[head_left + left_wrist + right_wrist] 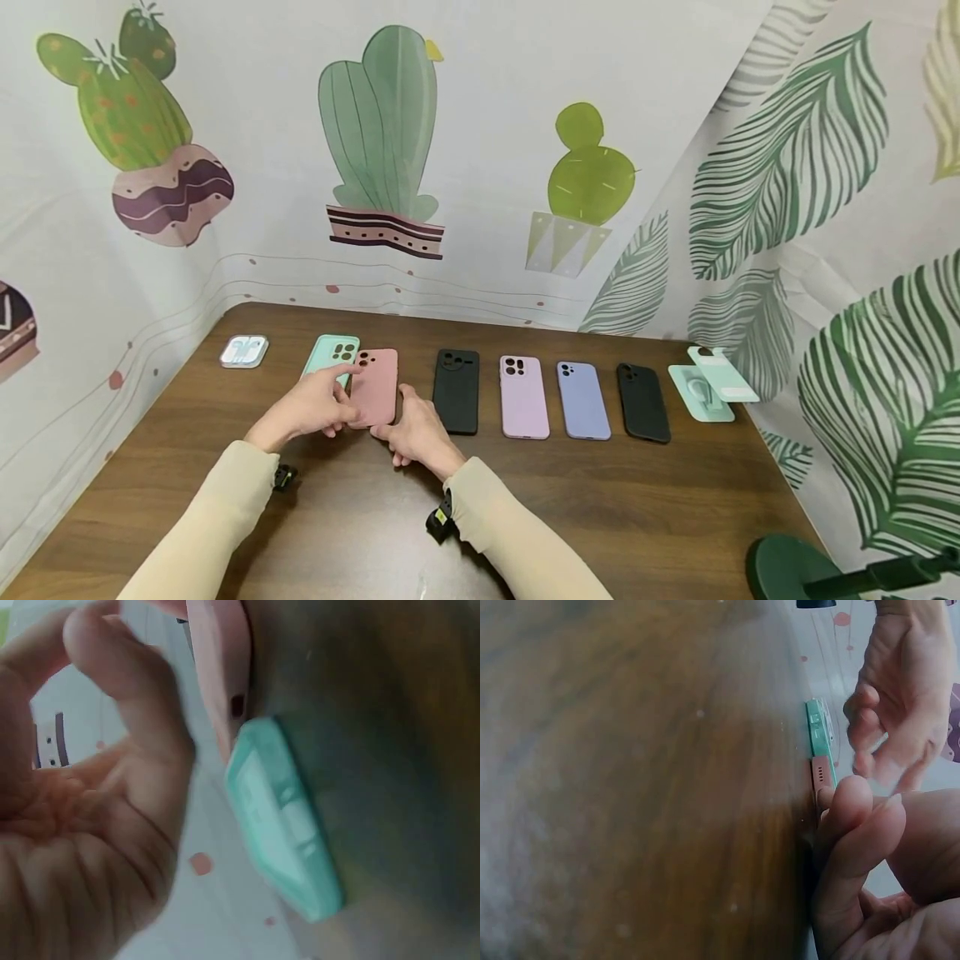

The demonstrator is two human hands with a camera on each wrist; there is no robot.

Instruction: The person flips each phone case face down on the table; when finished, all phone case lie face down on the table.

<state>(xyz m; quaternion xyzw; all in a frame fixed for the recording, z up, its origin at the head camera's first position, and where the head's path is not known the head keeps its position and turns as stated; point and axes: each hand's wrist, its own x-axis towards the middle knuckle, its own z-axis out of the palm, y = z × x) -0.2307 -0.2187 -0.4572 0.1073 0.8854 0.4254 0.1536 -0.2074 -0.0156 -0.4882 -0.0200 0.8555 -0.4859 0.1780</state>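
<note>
Lying flat, pink phone case looks matte.

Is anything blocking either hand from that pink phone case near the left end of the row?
Nothing visible does. The left hand and right hand are already at the pink phone case, one on each side. The mint green case lies close beside it on the left, and the black case lies apart on the right.

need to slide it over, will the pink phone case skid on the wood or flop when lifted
The pink phone case lies flat on the smooth table, so it probably slides easily. Its matte finish suggests soft material that may flex slightly. Both the left hand and right hand touch it.
</note>
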